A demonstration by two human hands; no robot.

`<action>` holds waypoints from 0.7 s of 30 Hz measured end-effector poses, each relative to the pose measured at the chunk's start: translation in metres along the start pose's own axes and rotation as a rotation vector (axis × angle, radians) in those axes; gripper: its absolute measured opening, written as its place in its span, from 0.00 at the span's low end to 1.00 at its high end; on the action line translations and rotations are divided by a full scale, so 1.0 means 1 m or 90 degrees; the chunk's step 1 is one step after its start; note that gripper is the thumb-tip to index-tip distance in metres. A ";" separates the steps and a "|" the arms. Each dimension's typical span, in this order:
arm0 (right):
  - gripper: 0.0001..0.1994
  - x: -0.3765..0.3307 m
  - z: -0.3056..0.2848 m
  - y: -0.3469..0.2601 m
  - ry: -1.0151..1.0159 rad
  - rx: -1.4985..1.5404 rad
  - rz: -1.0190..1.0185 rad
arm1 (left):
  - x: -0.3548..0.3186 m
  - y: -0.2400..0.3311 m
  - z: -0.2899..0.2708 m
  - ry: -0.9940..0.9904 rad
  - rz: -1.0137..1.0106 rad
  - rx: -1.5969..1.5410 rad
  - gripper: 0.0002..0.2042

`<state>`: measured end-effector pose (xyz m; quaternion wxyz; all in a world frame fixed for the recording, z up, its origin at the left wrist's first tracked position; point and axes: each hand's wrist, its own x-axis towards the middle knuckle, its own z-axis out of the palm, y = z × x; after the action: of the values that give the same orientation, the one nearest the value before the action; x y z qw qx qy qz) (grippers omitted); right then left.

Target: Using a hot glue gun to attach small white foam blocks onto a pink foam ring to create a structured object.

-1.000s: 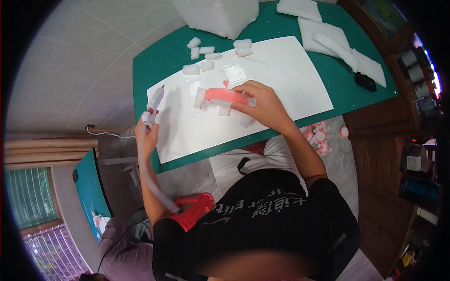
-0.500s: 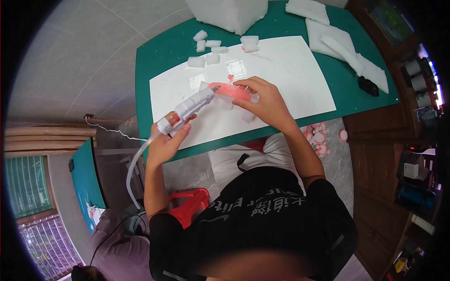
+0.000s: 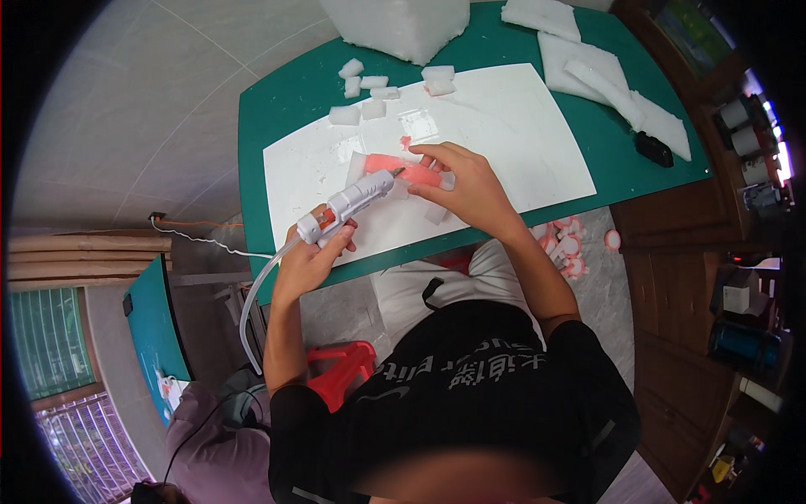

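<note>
My left hand (image 3: 304, 262) is wrapped round the handle of a light-grey glue gun (image 3: 359, 198), which has a thick clear tube trailing from its back. Its nozzle points at the pink surface of a curved pink-and-white foam piece (image 3: 384, 163); whether it touches cannot be made out. White foam bits stick out at the piece's ends and near side. My right hand (image 3: 467, 186) grips the right end of this piece, thumb on the near side and fingers on the far side. A small pink scrap (image 3: 405, 143) lies just beyond it.
A white board (image 3: 520, 143) covers much of the green table (image 3: 621, 172). Several white foam blocks (image 3: 374, 109) lie at its far edge, behind them a big foam block (image 3: 403, 29). Foam slabs (image 3: 579, 67) and a black object (image 3: 653, 149) are right. Another person (image 3: 222, 441) is lower left.
The glue gun's nozzle has moved right along the pink surface, my left hand following. The foam piece has turned a little, showing more pink. My right hand still holds its right end.
</note>
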<state>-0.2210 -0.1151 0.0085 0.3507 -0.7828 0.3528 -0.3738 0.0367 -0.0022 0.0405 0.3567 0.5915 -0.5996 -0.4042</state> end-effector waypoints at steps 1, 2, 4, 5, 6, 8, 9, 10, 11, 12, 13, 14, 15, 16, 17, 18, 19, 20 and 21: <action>0.24 0.000 0.000 0.000 0.005 -0.004 -0.007 | 0.000 0.000 0.001 0.001 0.000 0.004 0.10; 0.25 0.001 0.001 -0.001 0.004 -0.012 -0.004 | 0.000 -0.001 0.003 0.009 0.011 -0.027 0.10; 0.25 0.002 0.001 0.000 0.008 -0.001 -0.012 | 0.001 -0.001 0.003 0.018 0.022 -0.058 0.09; 0.25 0.002 0.001 0.000 0.003 0.002 -0.007 | 0.002 -0.002 0.002 0.013 0.020 -0.049 0.09; 0.25 0.002 0.001 0.000 0.005 0.005 -0.010 | 0.002 -0.002 0.001 0.008 0.019 -0.045 0.08; 0.25 0.003 0.002 0.001 0.005 -0.002 -0.015 | 0.002 -0.005 -0.001 0.012 0.016 -0.029 0.09; 0.25 0.003 0.002 0.002 0.011 0.002 -0.021 | 0.003 -0.006 -0.002 0.014 0.014 -0.019 0.09; 0.25 0.003 0.002 0.002 0.011 -0.005 -0.018 | 0.003 -0.008 -0.004 0.013 0.014 -0.019 0.09; 0.26 0.002 0.002 0.002 0.006 -0.019 -0.006 | 0.003 -0.010 -0.005 0.011 0.015 -0.023 0.09; 0.26 0.003 0.002 0.003 0.013 -0.011 -0.015 | 0.003 -0.012 -0.005 0.008 0.007 -0.034 0.10; 0.26 0.003 0.002 0.003 0.012 -0.005 -0.014 | 0.002 -0.014 -0.005 0.009 0.014 -0.027 0.10; 0.26 0.002 0.001 0.004 0.007 -0.004 -0.006 | 0.001 -0.016 -0.005 0.020 0.016 -0.026 0.11; 0.26 0.002 0.002 0.004 0.011 0.002 -0.013 | 0.000 -0.018 -0.005 0.030 0.018 -0.025 0.12; 0.26 0.001 0.002 0.003 0.013 0.004 -0.012 | 0.000 -0.020 -0.004 0.031 0.018 -0.025 0.12; 0.26 0.001 0.001 0.003 0.012 0.000 -0.007 | 0.000 -0.021 -0.003 0.042 0.012 -0.032 0.13; 0.26 0.001 0.001 0.003 0.015 0.005 -0.011 | 0.000 -0.022 -0.003 0.054 0.007 -0.038 0.14; 0.26 0.001 0.001 0.003 0.013 0.004 -0.011 | 0.000 -0.023 -0.003 0.053 0.007 -0.038 0.14; 0.26 0.001 0.001 0.003 0.006 -0.004 -0.002 | 0.000 -0.023 -0.003 0.056 0.000 -0.042 0.15; 0.26 0.002 0.000 0.002 0.011 0.002 -0.011 | 0.001 -0.024 -0.004 0.058 -0.007 -0.054 0.16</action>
<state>-0.2205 -0.1174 0.0069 0.3457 -0.7818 0.3488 -0.3843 0.0500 -0.0026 0.0206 0.4058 0.5972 -0.5618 -0.4039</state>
